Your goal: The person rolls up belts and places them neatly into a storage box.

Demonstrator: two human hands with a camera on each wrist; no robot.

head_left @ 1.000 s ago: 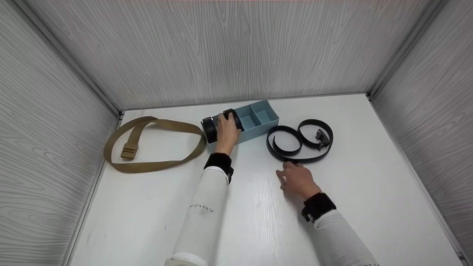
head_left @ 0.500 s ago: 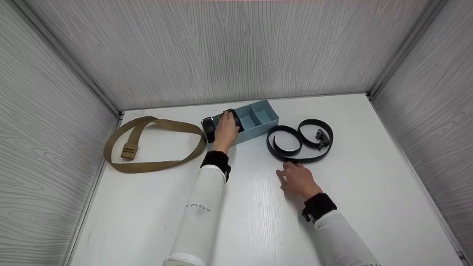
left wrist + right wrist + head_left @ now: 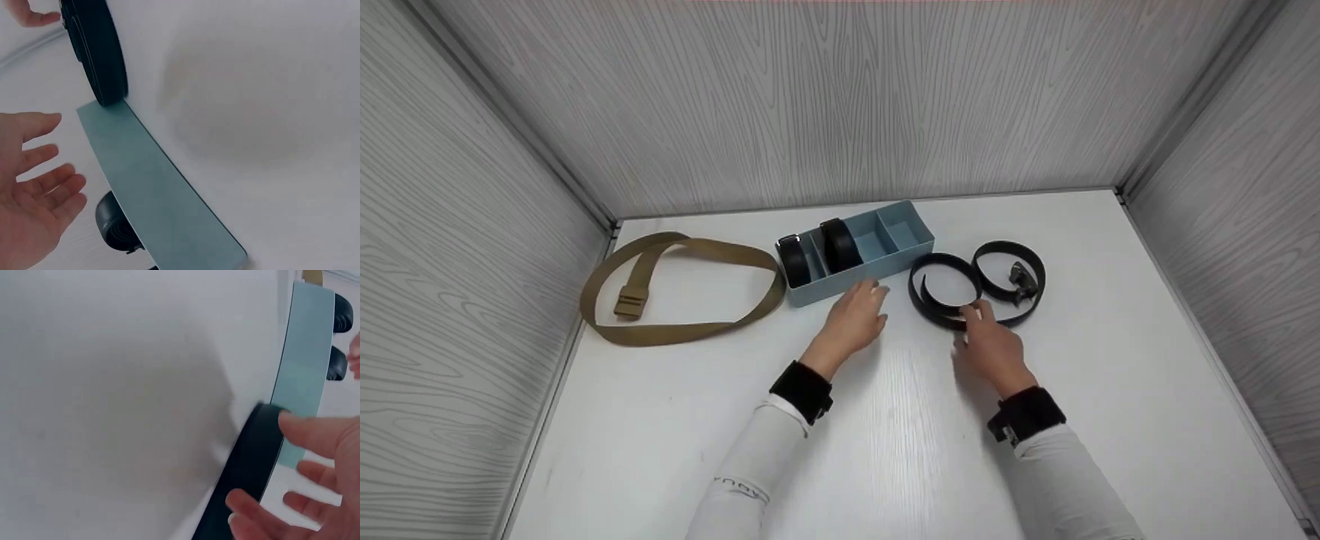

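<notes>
The left hand (image 3: 856, 315) hangs just in front of the light-blue plastic box with three compartments (image 3: 916, 229), fingers straight and spread, holding nothing. In that box stand 2 rolled black belts (image 3: 840, 244), on edge, one in the left end compartment and one in the next; probably they stand upright because the narrow sections hold the coils from opening. The 3rd compartment, at the right end, shows only its blue bottom.

The right hand (image 3: 991, 341) reaches the loose black leather belt (image 3: 941, 289), which lies in two open loops on the white surface (image 3: 885, 450), just right of the box. The fingertips seem to touch the near strap edge; fingers are relaxed, not closed round it, as the right wrist view also shows. The belt's dark metal buckle (image 3: 1021, 279) lies inside the far loop.

Well apart, at the left, a tan webbing belt w/ plastic clip (image 3: 628, 306) lies in a wide loop. Grey wood-pattern walls (image 3: 840, 105) close three sides. Nothing stands between hands and belt.
</notes>
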